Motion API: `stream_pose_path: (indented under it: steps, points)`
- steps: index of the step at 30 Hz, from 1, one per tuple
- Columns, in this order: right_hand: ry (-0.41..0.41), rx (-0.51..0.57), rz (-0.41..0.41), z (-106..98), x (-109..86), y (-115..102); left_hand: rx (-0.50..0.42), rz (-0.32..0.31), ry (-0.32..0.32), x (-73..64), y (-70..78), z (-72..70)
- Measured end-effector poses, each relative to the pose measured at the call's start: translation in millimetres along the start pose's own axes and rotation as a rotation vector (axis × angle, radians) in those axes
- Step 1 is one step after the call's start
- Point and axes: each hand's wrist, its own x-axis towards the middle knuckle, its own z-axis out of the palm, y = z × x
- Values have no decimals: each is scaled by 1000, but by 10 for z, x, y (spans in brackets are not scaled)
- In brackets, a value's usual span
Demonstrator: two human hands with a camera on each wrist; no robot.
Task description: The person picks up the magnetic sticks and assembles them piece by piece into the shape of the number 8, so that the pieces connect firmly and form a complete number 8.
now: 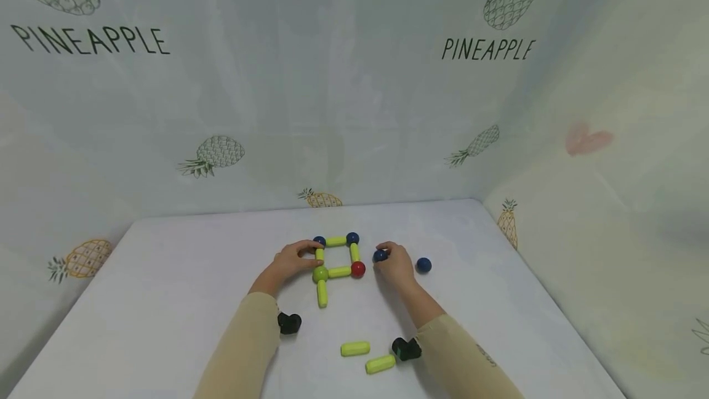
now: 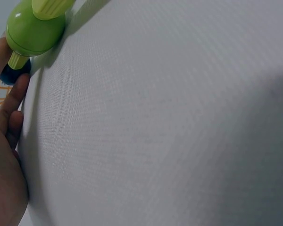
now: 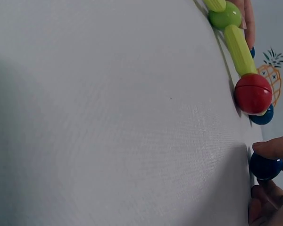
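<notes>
Lying flat as a square frame [image 1: 340,272] of yellow-green sticks [image 1: 335,241], meeting at two far blue balls [image 1: 352,239], a green ball [image 1: 320,274] at near left and a red ball [image 1: 358,269] at near right. Being touched along the left edge. Extending one extra stick [image 1: 322,294] nearward from the green ball. Showing, just right and apart, a loose, shiny blue ball [image 1: 379,255] being pinched.

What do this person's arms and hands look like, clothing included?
The left hand and right hand, both gloveless, emerge from long beige fabric sleeves; the right sleeve bears a small dark marking. A small, black, rounded piece shows beside each sleeve.
</notes>
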Motion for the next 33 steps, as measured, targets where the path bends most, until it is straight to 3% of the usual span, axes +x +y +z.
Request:
stream_pose_path:
  steps: [14,33]
  points:
    - [-29,7,-11,-53,-90,0,-25,-15,2,-16,-51,41]
    - [-185,29,-101,-241,-351,-153,-2,-9,1,-35,-9,5]
